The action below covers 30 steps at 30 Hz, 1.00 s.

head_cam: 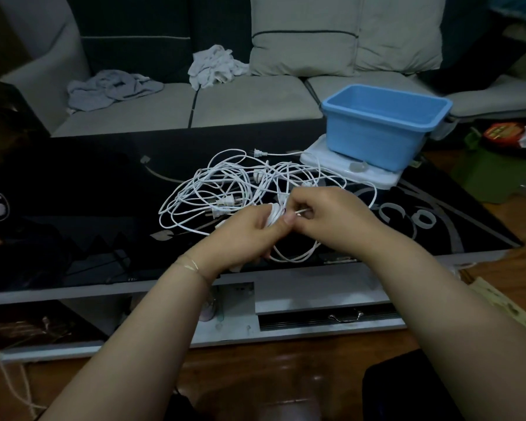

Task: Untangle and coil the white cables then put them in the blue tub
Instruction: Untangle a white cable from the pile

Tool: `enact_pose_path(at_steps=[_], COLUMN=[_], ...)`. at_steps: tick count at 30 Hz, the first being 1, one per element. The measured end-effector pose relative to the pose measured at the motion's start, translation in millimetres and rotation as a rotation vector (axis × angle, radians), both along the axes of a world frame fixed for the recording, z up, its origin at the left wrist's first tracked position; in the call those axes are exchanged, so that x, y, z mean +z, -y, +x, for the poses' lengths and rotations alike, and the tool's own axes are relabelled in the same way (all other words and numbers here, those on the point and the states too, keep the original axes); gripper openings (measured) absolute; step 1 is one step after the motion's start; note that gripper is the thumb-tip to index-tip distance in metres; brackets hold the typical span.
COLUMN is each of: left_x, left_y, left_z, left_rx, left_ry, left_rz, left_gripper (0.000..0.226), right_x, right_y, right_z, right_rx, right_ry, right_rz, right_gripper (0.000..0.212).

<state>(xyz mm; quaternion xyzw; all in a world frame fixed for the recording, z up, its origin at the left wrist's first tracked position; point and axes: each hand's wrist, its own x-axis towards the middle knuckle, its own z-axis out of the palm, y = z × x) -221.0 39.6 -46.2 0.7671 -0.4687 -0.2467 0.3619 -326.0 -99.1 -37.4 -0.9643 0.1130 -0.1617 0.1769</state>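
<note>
Here, my left hand [249, 235] curls around a small bundle of coiled white cable [274, 214], thumb pressed over the loops, while my right hand [325, 214] pinches a thin end of cable [301, 211] between thumb and fingers, just beside the bundle. Both hands hover over the near part of the black glass surface [88, 189], which carries a pale swirling pattern. Just beyond my knuckles lies the rest of the white cables [225, 183], a loose tangle of loops with several plugs among them; one plug [259, 152] sticks out at the far edge, pointing left. The blue tub [383, 129] stands at the far right of the surface, on top of a flat white box [349, 171], near the tangle but not touching it that I can tell. I can read no writing or brand on the tub, box or plugs. Behind the surface runs a grey sofa [249, 104] with crumpled cloths [213, 66] on its seat and pale cushions [304, 34] against its back.
</note>
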Motion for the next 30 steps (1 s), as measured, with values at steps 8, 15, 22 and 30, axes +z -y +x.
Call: enact_pose_path(at_steps=[8,15,22,30], left_x=[2,-8,-2,3], left_y=[-4,5,5,-1], left_z=[-2,-3,7,15], left_rx=[-0.148,-0.183,-0.031,0.261], left_ry=[-0.294,-0.761,-1.179,-0.911], left_rz=[-0.093,-0.385,-0.662,-0.747], left_gripper=[0.026,0.030,0.037,0.025], right_x=[-11,-16,-23,-23], right_y=[16,9,1,-21], right_z=[4,13,16,12], right_rx=[0.002,0.079,-0.019,0.100], right_ry=[0.147,0.253,0.053,-0.107], right_rz=[0.381,0.622,0.247,-0.137], right_gripper=[0.033,0.024,0.024,0.033])
